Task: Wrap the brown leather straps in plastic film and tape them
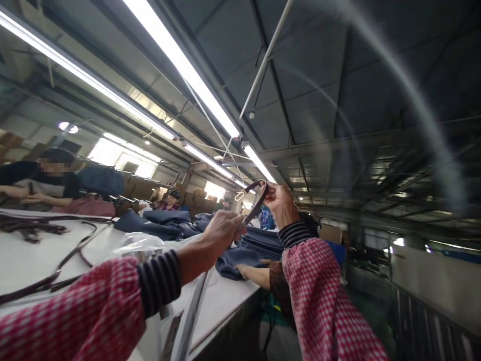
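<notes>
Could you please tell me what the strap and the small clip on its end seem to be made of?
The strap looks like dark brown leather or imitation leather, smooth with a soft sheen; the look can't settle which. The clip looks like bright metal, from its thin shiny loop, though it is small and blurred.

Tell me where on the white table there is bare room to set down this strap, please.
Bare white tabletop shows below the left hand, bordered by the navy fabric and the table's near edge. A smaller patch lies between the dark straps and the clear plastic bag. Farther along, the piled navy fabric crowds the table.
</notes>
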Tool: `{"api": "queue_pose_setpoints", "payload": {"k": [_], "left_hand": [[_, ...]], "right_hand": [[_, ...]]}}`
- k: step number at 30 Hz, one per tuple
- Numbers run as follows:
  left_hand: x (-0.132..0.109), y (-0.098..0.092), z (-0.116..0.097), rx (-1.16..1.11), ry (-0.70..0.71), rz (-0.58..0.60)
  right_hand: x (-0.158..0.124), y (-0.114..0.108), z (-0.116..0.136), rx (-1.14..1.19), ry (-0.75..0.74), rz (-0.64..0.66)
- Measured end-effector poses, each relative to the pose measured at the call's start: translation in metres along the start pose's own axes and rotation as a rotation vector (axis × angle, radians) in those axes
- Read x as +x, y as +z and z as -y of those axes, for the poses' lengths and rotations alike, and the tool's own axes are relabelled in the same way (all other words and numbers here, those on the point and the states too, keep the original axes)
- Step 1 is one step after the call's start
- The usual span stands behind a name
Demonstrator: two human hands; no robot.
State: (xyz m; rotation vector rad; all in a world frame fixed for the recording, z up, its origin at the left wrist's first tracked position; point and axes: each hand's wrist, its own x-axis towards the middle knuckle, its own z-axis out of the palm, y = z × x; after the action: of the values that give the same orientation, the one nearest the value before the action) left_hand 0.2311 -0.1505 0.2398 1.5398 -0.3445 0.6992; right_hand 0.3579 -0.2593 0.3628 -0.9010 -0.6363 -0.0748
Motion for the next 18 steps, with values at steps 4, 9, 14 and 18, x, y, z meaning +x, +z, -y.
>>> {"api": "queue_pose_setpoints", "payload": {"k": [4,9,14,18], "left_hand": [[-0.018,-0.012,0.023,0.019,-0.076,0.001],[-0.015,-0.023,0.022,-0.018,-0.092,0.021],[-0.024,-0.022,0.03,-0.124,-0.07,0.076],[-0.022,-0.019,0.009,-0.221,-0.056,0.103]], "right_hand": [[0.014,-0.002,0.01,-0.038,0.0,-0.013],[0.015,0.017,0.052,-0.081,-0.092,0.021],[-0.001,0.032,0.106,-0.113,-0.201,0.064],[-0.023,0.048,0.131,-0.144,-0.262,0.154]]}}
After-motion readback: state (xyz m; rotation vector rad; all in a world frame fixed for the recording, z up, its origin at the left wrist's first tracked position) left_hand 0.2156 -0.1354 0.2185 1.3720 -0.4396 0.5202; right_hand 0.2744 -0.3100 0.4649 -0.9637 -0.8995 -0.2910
